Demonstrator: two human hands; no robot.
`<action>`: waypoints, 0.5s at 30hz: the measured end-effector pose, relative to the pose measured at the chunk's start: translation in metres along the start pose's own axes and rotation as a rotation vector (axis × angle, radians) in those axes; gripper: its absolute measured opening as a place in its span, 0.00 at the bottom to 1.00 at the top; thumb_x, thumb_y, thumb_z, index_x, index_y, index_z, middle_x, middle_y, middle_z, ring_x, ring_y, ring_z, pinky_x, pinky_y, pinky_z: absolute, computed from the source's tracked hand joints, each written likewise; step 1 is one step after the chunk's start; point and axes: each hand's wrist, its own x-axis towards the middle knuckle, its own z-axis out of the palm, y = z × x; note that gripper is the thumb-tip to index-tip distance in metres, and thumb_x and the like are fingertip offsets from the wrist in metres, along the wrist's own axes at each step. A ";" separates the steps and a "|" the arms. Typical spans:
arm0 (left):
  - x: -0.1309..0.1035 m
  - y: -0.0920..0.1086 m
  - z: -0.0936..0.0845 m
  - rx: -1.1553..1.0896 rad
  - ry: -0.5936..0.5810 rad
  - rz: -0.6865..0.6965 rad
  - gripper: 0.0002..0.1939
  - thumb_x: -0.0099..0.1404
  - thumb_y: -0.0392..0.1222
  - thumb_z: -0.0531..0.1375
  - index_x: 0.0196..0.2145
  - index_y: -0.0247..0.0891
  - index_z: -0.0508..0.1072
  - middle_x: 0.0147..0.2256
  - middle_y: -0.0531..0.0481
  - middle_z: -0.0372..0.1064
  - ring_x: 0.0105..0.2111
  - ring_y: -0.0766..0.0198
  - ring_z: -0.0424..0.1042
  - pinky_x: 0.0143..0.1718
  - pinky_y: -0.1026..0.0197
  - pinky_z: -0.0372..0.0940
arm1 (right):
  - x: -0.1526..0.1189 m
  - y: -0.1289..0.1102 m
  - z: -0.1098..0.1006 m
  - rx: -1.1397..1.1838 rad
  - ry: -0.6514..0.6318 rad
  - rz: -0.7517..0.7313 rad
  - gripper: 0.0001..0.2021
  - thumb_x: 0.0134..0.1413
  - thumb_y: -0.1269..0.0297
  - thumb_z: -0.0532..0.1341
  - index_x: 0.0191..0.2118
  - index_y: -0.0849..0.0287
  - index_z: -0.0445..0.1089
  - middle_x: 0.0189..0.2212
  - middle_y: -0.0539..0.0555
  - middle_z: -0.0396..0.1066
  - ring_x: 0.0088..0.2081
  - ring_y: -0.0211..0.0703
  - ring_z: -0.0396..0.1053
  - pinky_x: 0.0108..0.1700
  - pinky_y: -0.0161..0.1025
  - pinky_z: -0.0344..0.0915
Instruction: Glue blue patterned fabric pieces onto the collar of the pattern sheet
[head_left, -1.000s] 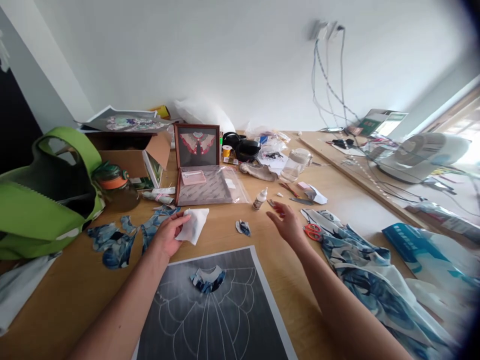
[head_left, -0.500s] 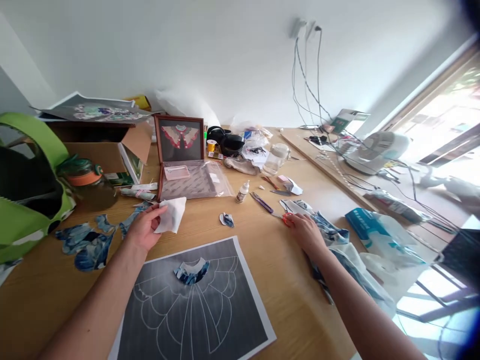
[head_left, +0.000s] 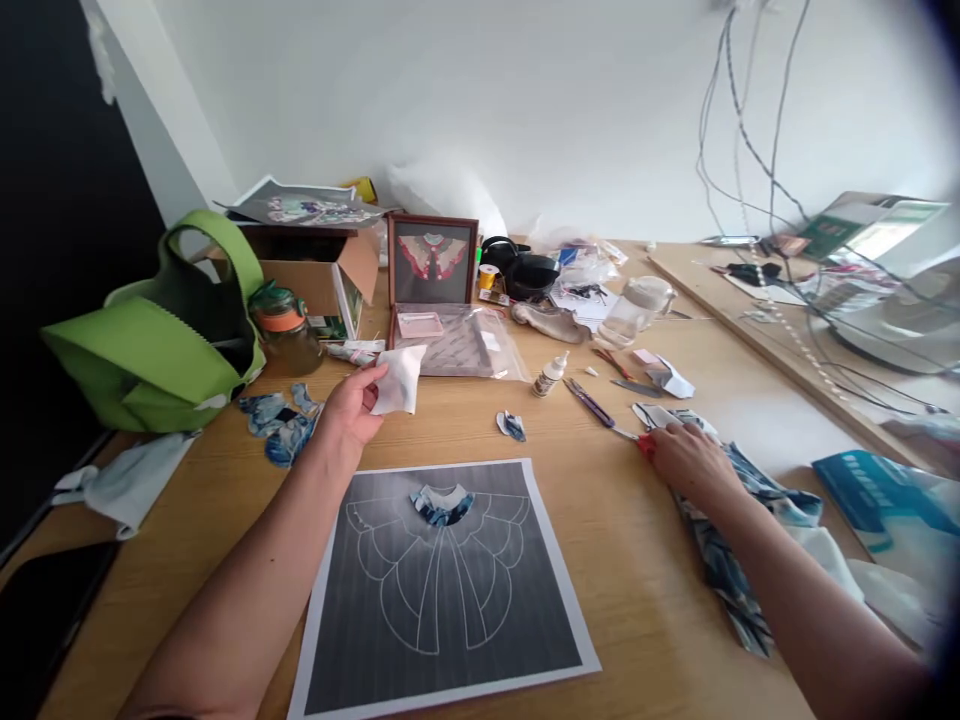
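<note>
My left hand [head_left: 356, 408] pinches a small white piece [head_left: 400, 380] of cloth or paper above the table. With its fingers curled over the red handles, my right hand [head_left: 694, 458] grips a pair of scissors [head_left: 643, 443], blades lying along the tabletop. Blue-and-white patterned fabric [head_left: 731, 560] is bunched under and beside that hand. Between my arms lies a dark printed sheet [head_left: 442, 620] with a white-line scalloped pattern. A curved blue-and-white fabric piece [head_left: 444, 507] rests at the pattern's neck. A small fabric scrap [head_left: 511, 426] is behind the sheet.
A glue bottle [head_left: 551, 374] and a purple-handled tool [head_left: 589, 402] are near the middle. Further back stand a framed collar picture [head_left: 433, 262], a glass jar [head_left: 285, 335] and a clear jug [head_left: 634, 312]. A green bag [head_left: 150, 350] and fabric cutouts [head_left: 281, 425] are at left.
The view has swung left, so everything appears further right. My left hand still holds the white piece, and my right hand stays at the scissors.
</note>
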 end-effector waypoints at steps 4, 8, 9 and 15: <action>-0.005 0.003 0.002 -0.025 -0.006 0.011 0.09 0.53 0.23 0.64 0.28 0.34 0.72 0.24 0.52 0.74 0.20 0.69 0.73 0.22 0.69 0.67 | -0.009 0.006 -0.017 -0.022 0.088 -0.015 0.09 0.58 0.72 0.54 0.38 0.66 0.71 0.38 0.68 0.71 0.42 0.59 0.68 0.42 0.46 0.59; -0.008 0.006 0.004 -0.046 -0.028 0.012 0.09 0.53 0.23 0.64 0.27 0.35 0.72 0.23 0.53 0.73 0.20 0.69 0.72 0.24 0.69 0.68 | -0.033 0.009 -0.035 0.038 0.278 0.050 0.11 0.57 0.68 0.53 0.41 0.63 0.71 0.36 0.66 0.69 0.40 0.60 0.69 0.39 0.46 0.61; -0.010 0.006 0.005 -0.049 -0.036 0.011 0.10 0.52 0.23 0.64 0.27 0.35 0.71 0.23 0.53 0.73 0.20 0.69 0.72 0.24 0.68 0.68 | -0.040 0.008 -0.038 0.097 0.307 0.079 0.12 0.57 0.64 0.54 0.41 0.61 0.71 0.36 0.65 0.69 0.39 0.60 0.69 0.37 0.46 0.61; -0.025 0.007 0.010 -0.052 -0.118 0.008 0.10 0.52 0.23 0.64 0.27 0.35 0.71 0.25 0.52 0.74 0.23 0.68 0.73 0.27 0.67 0.69 | -0.051 -0.028 -0.051 0.682 0.312 0.256 0.17 0.46 0.47 0.63 0.37 0.54 0.75 0.26 0.55 0.74 0.27 0.49 0.71 0.30 0.44 0.65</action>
